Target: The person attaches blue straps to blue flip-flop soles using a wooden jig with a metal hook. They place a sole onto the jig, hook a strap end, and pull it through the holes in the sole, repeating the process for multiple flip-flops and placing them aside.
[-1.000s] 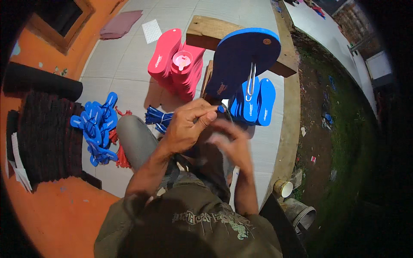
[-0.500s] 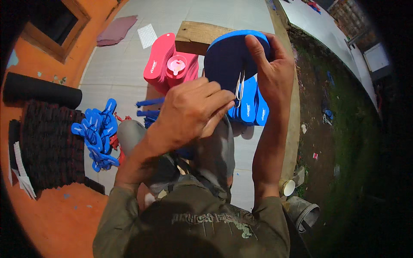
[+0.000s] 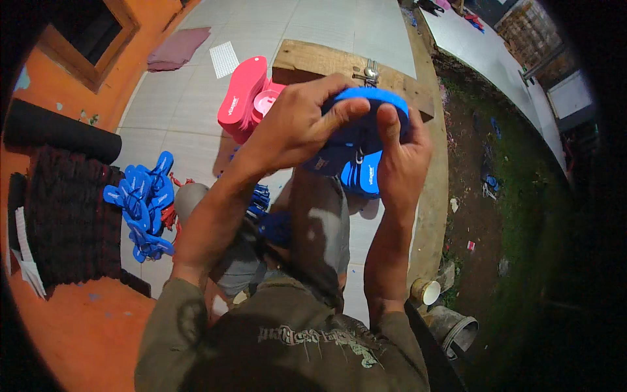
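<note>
Both my hands grip a blue foam sandal sole (image 3: 373,95) with a dark underside, bending it, held above my knees. My left hand (image 3: 304,121) clasps its left side with the thumb on the near face. My right hand (image 3: 403,153) has its thumb on the face and fingers behind the right edge. A small metal loop (image 3: 359,156) shows against the dark underside; how far it goes through the sole is hidden. Just behind the sole, a shiny metal piece (image 3: 371,72) is at the wooden block (image 3: 307,57). A stack of blue soles (image 3: 368,175) lies below my hands.
Pink soles (image 3: 240,98) are stacked left of the block, with a pink cup (image 3: 264,102) on them. Blue straps (image 3: 259,196) lie by my leg. Finished blue sandals (image 3: 140,206) are heaped at left, near a black roll (image 3: 62,134). Buckets (image 3: 457,333) stand at lower right.
My left hand has left the long metal loop and moved up to clasp the sole. The sole has come down and is bent; less of the loop shows. The block's metal piece has come into view.
</note>
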Tool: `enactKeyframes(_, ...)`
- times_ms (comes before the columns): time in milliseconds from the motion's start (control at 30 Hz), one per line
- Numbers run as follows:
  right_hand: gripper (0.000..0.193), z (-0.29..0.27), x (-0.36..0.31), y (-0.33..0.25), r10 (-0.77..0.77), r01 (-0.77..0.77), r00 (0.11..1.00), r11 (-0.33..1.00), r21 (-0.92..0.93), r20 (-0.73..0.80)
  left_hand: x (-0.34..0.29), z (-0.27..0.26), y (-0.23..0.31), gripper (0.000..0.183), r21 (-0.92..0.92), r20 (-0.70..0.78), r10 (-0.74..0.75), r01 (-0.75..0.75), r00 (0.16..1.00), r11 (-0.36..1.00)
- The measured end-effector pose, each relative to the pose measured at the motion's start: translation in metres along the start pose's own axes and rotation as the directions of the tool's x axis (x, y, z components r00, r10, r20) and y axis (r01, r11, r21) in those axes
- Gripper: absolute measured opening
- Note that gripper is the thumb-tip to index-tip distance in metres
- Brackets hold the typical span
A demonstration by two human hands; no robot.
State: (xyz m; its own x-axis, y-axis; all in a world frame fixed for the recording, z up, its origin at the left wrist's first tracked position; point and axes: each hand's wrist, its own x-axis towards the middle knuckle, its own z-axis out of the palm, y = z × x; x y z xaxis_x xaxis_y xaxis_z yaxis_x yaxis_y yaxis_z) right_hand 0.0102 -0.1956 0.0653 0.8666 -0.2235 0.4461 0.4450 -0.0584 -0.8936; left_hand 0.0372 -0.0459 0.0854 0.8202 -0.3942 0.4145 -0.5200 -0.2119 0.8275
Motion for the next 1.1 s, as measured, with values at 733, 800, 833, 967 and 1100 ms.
enactKeyframes(733,0.031,-0.028,-0.111,0.038,0.223,-0.186,0.974,0.894,0.407,-0.044,-0.174,0.088,-0.018,0.049,-0.318,0.086,-0.559,0.554,0.825,0.769)
enactKeyframes(800,0.025,-0.023,-0.108,0.036,0.215,-0.176,0.973,0.927,0.330,-0.086,-0.186,0.096,-0.045,0.056,-0.521,0.264,-0.570,0.613,0.778,0.594)
enactKeyframes(833,0.025,-0.020,-0.110,0.041,0.222,-0.184,0.971,0.933,0.309,-0.093,-0.193,0.101,-0.068,0.060,-0.692,0.330,-0.480,0.554,0.813,0.462)
enactKeyframes(967,0.030,-0.022,-0.125,0.045,0.350,-0.312,0.936,0.880,0.358,-0.044,-0.171,0.083,-0.084,0.073,-0.971,0.200,-0.404,0.126,0.893,-0.203)
enactKeyframes(1100,0.044,-0.048,-0.128,0.035,0.485,-0.413,0.836,0.865,-0.287,0.259,-0.138,0.044,-0.075,0.053,-0.961,-0.248,-0.682,-0.084,0.688,0.264)
